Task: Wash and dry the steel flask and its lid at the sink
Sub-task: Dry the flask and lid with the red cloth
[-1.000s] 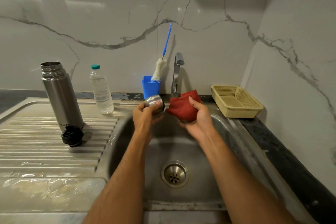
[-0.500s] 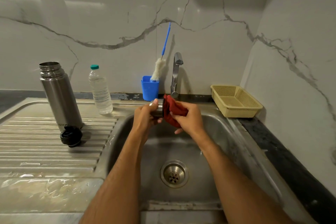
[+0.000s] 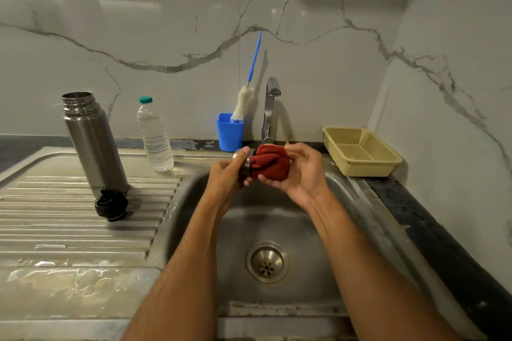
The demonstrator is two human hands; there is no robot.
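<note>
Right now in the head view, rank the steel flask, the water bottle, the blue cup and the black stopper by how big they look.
1. steel flask
2. water bottle
3. blue cup, black stopper: these look alike; the stopper lies nearer the camera, so I won't rank them.

Left of the tap (image 3: 270,108): a blue cup (image 3: 230,133) holding a bottle brush (image 3: 245,104), then a plastic water bottle (image 3: 154,135). Right of it: a yellow basket (image 3: 361,151).
</note>
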